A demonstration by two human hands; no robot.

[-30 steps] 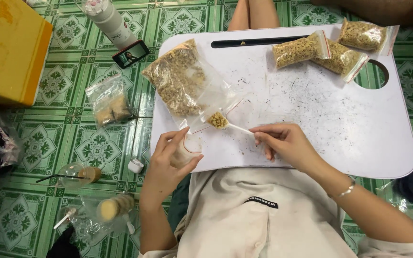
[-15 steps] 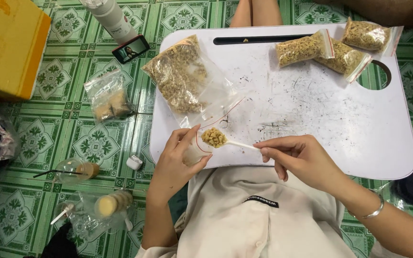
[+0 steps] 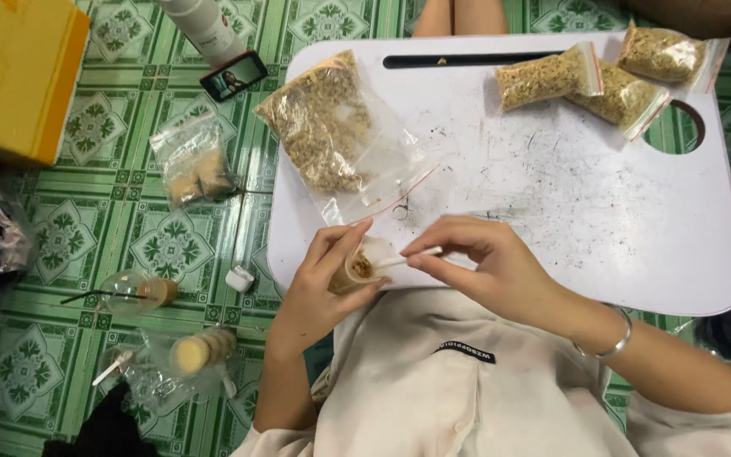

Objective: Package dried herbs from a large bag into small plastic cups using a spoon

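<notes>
Across the green patterned floor [image 3: 171, 245] sits the white lap table [image 3: 602, 211], filling the picture from twelve round to three o'clock; at ten o'clock lies a yellow box [image 3: 10, 76]. On the table the biggest item is one open zip bag [image 3: 332, 135] of dried tan bits, toward eleven o'clock of the hands; three small filled bags [image 3: 543, 78] cluster at one o'clock. Off the table, at nine o'clock, one clear bag of tan blocks [image 3: 192, 165] lies on the tiles; below it, toward eight o'clock, stands a clear cup [image 3: 133, 292] with a dark straw.

At the table's near edge the left hand [image 3: 319, 288] is wrapped around one small clear tube [image 3: 357, 269], fingers closed about it, its mouth tilted toward two o'clock and showing tan filling; the right hand [image 3: 488, 271] pinches one thin white spoon handle [image 3: 412, 256] between thumb and fingertips — a tight, closed pinch. The spoon lies along the nine-to-three line, its bowl end at the tube's mouth — directly at nine o'clock from the right hand's pinch; the left hand is the nearer to the tube, holding it.
</notes>
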